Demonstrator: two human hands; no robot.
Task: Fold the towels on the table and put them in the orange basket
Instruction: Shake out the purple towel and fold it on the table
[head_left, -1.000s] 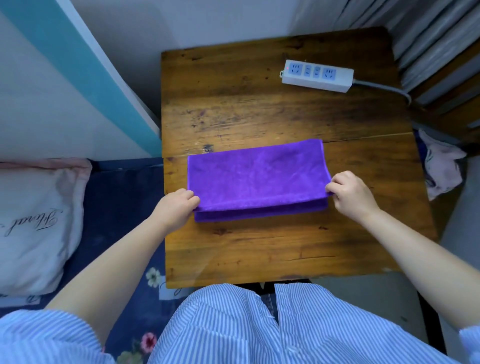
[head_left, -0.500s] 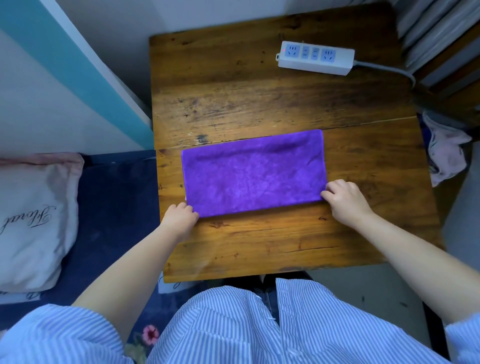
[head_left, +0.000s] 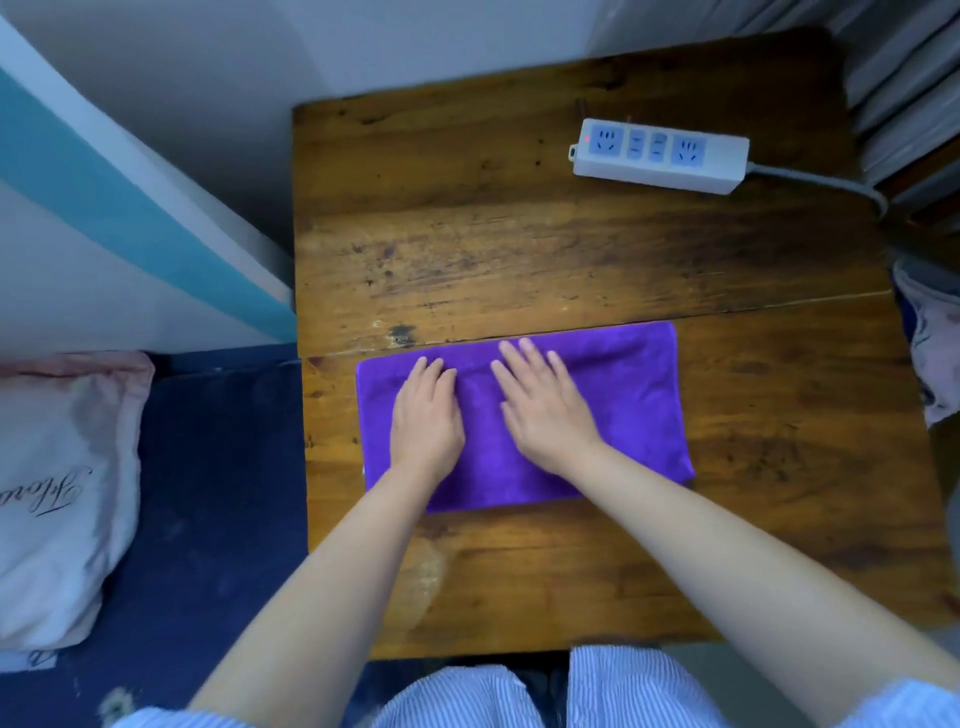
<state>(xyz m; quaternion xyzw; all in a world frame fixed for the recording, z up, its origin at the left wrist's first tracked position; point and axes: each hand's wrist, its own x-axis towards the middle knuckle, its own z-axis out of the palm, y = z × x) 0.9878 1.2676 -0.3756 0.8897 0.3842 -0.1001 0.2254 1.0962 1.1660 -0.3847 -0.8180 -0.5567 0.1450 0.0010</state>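
Now that both hands left the corners, left grip (head_left: 426, 415) and right grip (head_left: 545, 410) press flat-open on towel (head_left: 639, 415), smoothing before next fold.

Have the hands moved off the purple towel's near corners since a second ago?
Yes. Left hand and right hand went inward onto the purple towel.

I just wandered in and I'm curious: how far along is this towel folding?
Done: the purple towel already lies folded into a long strip on the wooden table. In hand: the left hand and right hand rest flat on it, fingers straight, apparently smoothing it. Left: probably another fold, then the orange basket, which is not in view.
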